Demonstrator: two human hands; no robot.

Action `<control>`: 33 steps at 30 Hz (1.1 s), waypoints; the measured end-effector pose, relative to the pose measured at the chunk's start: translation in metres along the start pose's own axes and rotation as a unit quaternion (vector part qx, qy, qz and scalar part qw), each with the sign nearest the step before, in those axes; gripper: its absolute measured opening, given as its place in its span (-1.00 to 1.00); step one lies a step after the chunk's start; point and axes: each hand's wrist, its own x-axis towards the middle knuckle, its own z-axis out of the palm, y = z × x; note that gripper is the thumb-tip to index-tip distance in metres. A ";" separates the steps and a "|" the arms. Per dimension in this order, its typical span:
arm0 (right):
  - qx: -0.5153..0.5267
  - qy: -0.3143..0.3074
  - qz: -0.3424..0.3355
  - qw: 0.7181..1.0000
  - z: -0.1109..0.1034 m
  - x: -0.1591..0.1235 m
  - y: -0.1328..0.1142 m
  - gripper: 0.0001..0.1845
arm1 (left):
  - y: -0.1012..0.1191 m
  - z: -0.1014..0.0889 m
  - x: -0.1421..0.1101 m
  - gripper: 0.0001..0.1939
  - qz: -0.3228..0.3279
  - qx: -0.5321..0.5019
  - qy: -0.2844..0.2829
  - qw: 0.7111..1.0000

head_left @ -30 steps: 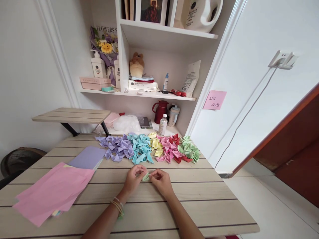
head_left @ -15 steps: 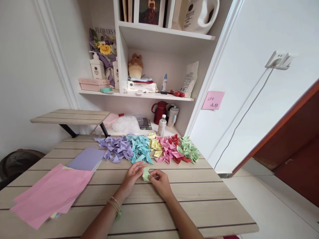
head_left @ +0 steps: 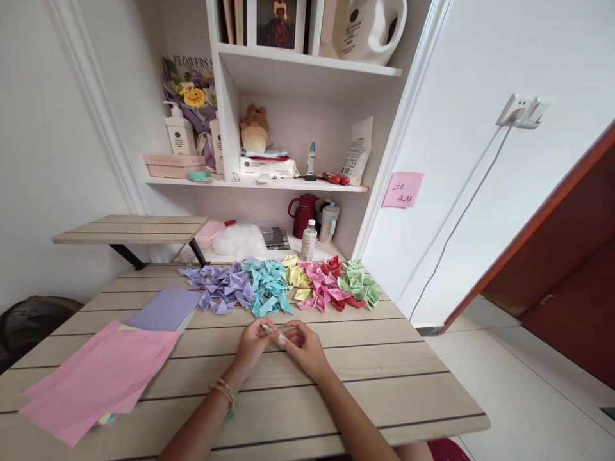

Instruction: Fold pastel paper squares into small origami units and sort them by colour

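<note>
Between my two hands is a small piece of folded light green paper [head_left: 280, 335], partly hidden by the fingers. My left hand [head_left: 254, 342] pinches its left side, and my right hand [head_left: 303, 346] grips its right side with thumb and fingers. Both hands are just above the slatted wooden table [head_left: 375, 358]. Beyond them lie heaps of folded paper boats, grouped by colour: purple boats [head_left: 225, 287], blue boats [head_left: 269, 285], yellow boats [head_left: 296, 276], pink boats [head_left: 319, 287], red boats [head_left: 353, 301] and green boats [head_left: 361, 285].
Left of my arms lie pink paper sheets [head_left: 100, 378] and a purple sheet stack [head_left: 166, 309]. A small raised stand [head_left: 129, 228] occupies the table's back left. A clear bottle [head_left: 309, 241] and a red jug [head_left: 303, 214] stand behind the boats, below a loaded shelf [head_left: 259, 184].
The green paper has turned from showing a broad face to a narrow edge. My hands have come closer together around it. The camera view has shifted slightly.
</note>
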 end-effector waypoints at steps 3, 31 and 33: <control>0.025 0.006 0.005 1.000 0.002 0.001 0.005 -0.62 | -0.001 -0.001 0.001 -0.67 -0.006 0.020 0.032 0.999; -0.161 0.320 0.025 0.933 -0.155 0.036 -0.029 -0.39 | 0.004 -0.005 0.007 -0.48 -0.042 -0.090 -0.012 0.995; -0.261 0.340 0.047 0.902 -0.160 0.025 -0.027 -0.36 | 0.004 -0.004 0.007 -0.48 -0.044 -0.089 -0.014 0.995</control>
